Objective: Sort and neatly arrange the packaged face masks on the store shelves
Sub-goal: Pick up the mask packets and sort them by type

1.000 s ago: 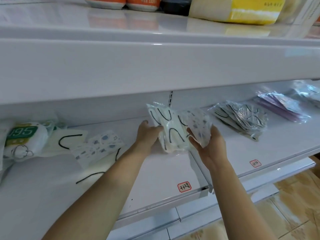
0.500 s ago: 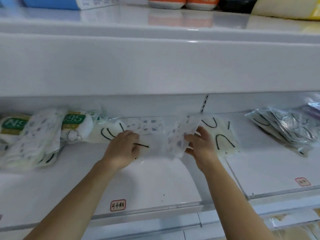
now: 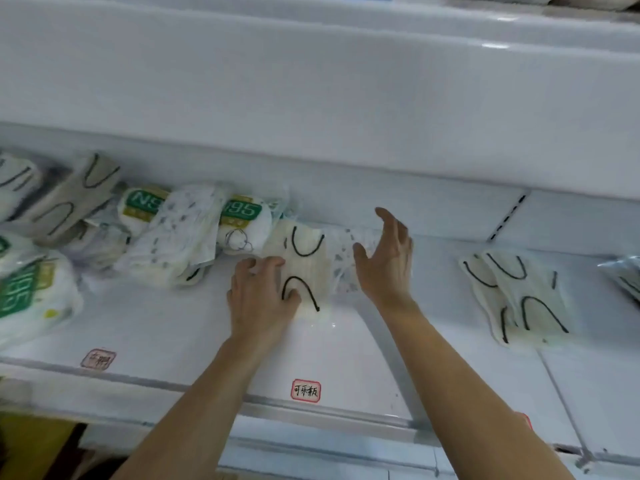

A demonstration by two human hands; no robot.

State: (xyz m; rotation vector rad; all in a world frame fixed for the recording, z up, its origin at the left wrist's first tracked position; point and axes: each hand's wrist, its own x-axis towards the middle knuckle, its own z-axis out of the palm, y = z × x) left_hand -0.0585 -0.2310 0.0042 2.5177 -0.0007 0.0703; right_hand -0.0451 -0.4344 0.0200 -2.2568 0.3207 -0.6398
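Two bare forearms, sleeveless to the frame edge; left hand (image 3: 260, 299) and right hand (image 3: 384, 261) without gloves, rings or watch.

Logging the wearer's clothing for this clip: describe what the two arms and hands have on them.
Both forearms are bare as far as the frame shows; no sleeves are in view. The left hand and the right hand wear no gloves, and no rings, watch or bracelet are visible.
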